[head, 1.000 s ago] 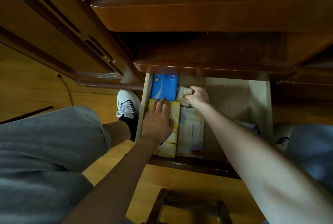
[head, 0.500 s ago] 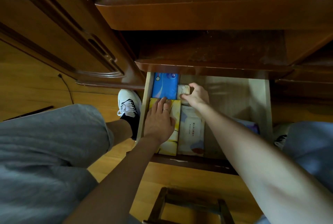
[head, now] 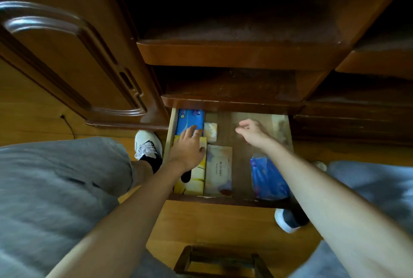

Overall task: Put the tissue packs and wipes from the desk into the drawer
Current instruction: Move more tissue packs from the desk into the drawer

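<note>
The open drawer (head: 288, 130) sits below the desk front. Along its left side lie a blue tissue pack (head: 190, 120) at the back and a yellow pack (head: 192, 182) nearer me. My left hand (head: 187, 150) rests flat across both, fingers straight. A small pale tissue pack (head: 211, 131) lies right of the blue one, and a pale wipes pack (head: 218, 171) lies right of the yellow one. A crumpled blue plastic pack (head: 267, 179) lies at the drawer's front right. My right hand (head: 251, 131) hovers over the bare drawer bottom, fingers loosely curled, holding nothing.
A dark wooden cabinet door (head: 67, 60) stands at the left. Desk shelves (head: 234, 54) overhang the drawer's back. My knees in grey shorts flank the drawer, with white shoes (head: 147, 145) on the wooden floor. A stool frame (head: 221, 262) shows at the bottom.
My right hand let go of the small pale pack and drew away to the right. My left hand stays on the packs. The view tilted, revealing the blue plastic pack.
</note>
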